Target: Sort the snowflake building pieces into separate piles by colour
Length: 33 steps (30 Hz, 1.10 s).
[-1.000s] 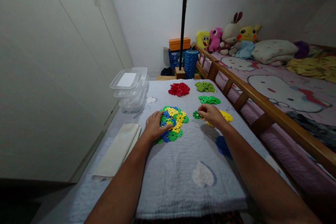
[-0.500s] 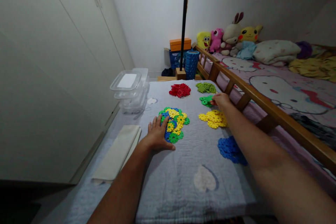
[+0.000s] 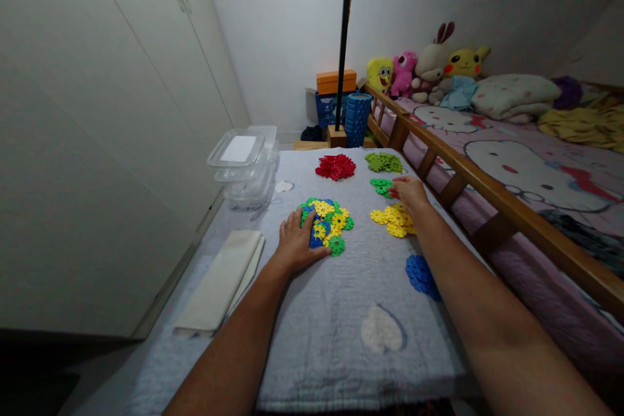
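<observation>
Flower-shaped plastic discs lie in piles on the cloth-covered table. My left hand rests open, fingers spread, against the left side of a mixed pile of yellow, green and blue discs. Over the right edge of a small pile of green discs, my right hand has its fingers apart, with no disc visible in them. Just nearer lie yellow discs, partly hidden by the right forearm. Blue discs are also partly covered by that arm.
Red discs and light green discs sit at the far end. Stacked clear plastic boxes and a folded cream cloth lie along the left. A wooden bed rail borders the right side; a black pole stands behind.
My left hand has moved slightly forward and right, pushing against the mixed pile. My right hand's fingers have parted and shifted slightly at the green pile. The view has shifted a little.
</observation>
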### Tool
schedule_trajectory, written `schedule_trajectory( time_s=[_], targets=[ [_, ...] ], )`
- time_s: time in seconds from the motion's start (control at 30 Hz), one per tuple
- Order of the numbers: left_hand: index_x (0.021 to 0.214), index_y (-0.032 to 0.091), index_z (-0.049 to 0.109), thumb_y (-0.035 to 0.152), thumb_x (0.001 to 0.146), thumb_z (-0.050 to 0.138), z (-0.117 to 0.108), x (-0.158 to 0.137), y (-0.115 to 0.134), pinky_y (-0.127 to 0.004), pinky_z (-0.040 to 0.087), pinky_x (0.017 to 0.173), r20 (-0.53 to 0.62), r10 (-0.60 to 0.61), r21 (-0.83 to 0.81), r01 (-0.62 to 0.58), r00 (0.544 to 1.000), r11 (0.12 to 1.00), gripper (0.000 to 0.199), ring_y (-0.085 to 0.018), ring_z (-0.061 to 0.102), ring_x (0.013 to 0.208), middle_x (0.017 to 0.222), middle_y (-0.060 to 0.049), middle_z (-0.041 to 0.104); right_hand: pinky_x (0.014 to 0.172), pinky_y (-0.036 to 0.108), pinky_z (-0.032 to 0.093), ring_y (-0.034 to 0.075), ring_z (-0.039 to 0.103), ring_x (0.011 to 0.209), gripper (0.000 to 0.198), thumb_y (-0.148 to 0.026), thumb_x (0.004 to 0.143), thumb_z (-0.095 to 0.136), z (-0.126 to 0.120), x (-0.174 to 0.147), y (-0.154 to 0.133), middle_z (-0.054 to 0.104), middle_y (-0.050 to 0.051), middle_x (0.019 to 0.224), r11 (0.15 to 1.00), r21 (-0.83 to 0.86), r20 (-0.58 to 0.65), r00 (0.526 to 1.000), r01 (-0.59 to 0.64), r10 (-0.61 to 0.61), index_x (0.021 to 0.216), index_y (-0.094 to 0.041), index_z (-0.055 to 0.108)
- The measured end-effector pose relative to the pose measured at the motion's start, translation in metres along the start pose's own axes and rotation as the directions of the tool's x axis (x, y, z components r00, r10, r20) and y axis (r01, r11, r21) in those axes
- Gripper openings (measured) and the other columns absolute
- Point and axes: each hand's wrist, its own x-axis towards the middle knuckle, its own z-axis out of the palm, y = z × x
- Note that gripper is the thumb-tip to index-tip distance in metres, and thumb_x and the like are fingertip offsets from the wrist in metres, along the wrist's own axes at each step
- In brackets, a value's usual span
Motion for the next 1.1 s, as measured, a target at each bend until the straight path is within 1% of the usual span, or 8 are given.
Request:
schedule_trajectory(
  time_s=[0.13,0.27,0.33,0.4,0.53,0.77,0.93,1.1],
  targets=[
    [0.149,0.023,0.036,0.060,0.071,0.075,-0.001,0.002,0.001,-0.060,0.024,0.115,-0.058,0.026,-0.006,-0.026,0.998,1.000,0.095,-0.041,0.028,0.146,0.157,-0.020,0.032,0.056,0.023,0.050,0.012,0.062,0.064,0.012,-0.019,0.073,0.062,0.010,-0.051,-0.002,0.063,0.001,0.076,0.990,-0.029,0.267,0.955,0.139,-0.127,0.084,-0.017,0.060],
    [0.145,0.022,0.041,0.057,0.073,0.075,-0.003,0.005,-0.001,-0.055,0.029,0.115,-0.104,0.048,-0.049,-0.054,0.993,0.997,0.086,-0.037,0.036,0.142,0.153,-0.018,0.039,0.068,0.028,0.051,0.016,0.062,0.075,0.020,-0.025,0.073,0.067,0.025,-0.101,0.012,0.067,0.003,0.087,0.867,-0.203,0.630,0.739,0.454,-0.239,0.091,-0.017,0.066],
    [0.144,0.021,0.043,0.056,0.074,0.075,-0.004,0.006,-0.002,-0.053,0.031,0.116,-0.121,0.063,-0.076,-0.072,0.991,0.994,0.084,-0.036,0.039,0.141,0.151,-0.017,0.041,0.082,0.033,0.051,0.019,0.062,0.089,0.033,-0.023,0.070,0.073,0.031,-0.117,0.024,0.067,0.006,0.099,0.745,-0.241,0.696,0.646,0.622,-0.314,0.102,-0.017,0.067],
    [0.143,0.021,0.043,0.053,0.076,0.075,-0.005,0.007,-0.003,-0.053,0.032,0.116,-0.136,0.073,-0.105,-0.088,0.988,0.991,0.081,-0.035,0.040,0.140,0.150,-0.017,0.043,0.094,0.038,0.047,0.023,0.059,0.104,0.049,-0.021,0.067,0.076,0.036,-0.126,0.036,0.064,0.009,0.112,0.632,-0.280,0.701,0.604,0.722,-0.380,0.115,-0.018,0.065],
    [0.145,0.021,0.040,0.044,0.079,0.073,-0.007,0.010,-0.005,-0.051,0.035,0.115,-0.170,0.081,-0.177,-0.111,0.982,0.978,0.077,-0.032,0.043,0.138,0.148,-0.015,0.047,0.101,0.041,0.042,0.026,0.053,0.113,0.049,-0.018,0.072,0.073,0.043,-0.131,0.049,0.061,0.012,0.117,0.530,-0.359,0.659,0.611,0.768,-0.439,0.120,-0.017,0.063],
    [0.149,0.023,0.034,0.038,0.074,0.077,-0.008,0.012,-0.006,-0.048,0.036,0.116,-0.203,0.075,-0.288,-0.133,0.976,0.948,0.087,-0.030,0.046,0.137,0.147,-0.013,0.047,0.092,0.036,0.043,0.021,0.057,0.099,0.018,-0.013,0.079,0.061,0.045,-0.135,0.053,0.065,0.006,0.098,0.549,-0.253,0.667,0.555,0.796,-0.497,0.095,-0.019,0.067],
    [0.147,0.020,0.035,0.045,0.071,0.080,-0.008,0.010,-0.007,-0.048,0.036,0.116,-0.213,0.137,-0.284,-0.195,0.967,0.939,0.092,-0.031,0.045,0.137,0.147,-0.015,0.047,0.099,0.041,0.040,0.026,0.053,0.109,0.034,-0.011,0.081,0.053,0.049,-0.133,0.057,0.065,0.013,0.112,0.521,-0.310,0.551,0.597,0.795,-0.583,0.112,-0.016,0.066],
    [0.149,0.022,0.034,0.048,0.065,0.084,-0.006,0.009,-0.008,-0.052,0.033,0.117,-0.196,0.134,-0.256,-0.183,0.971,0.949,0.101,-0.034,0.042,0.139,0.147,-0.016,0.045,0.103,0.046,0.036,0.031,0.047,0.120,0.053,-0.015,0.084,0.053,0.056,-0.128,0.064,0.060,0.014,0.133,0.488,-0.415,0.545,0.639,0.768,-0.542,0.138,-0.019,0.054]
  ],
)
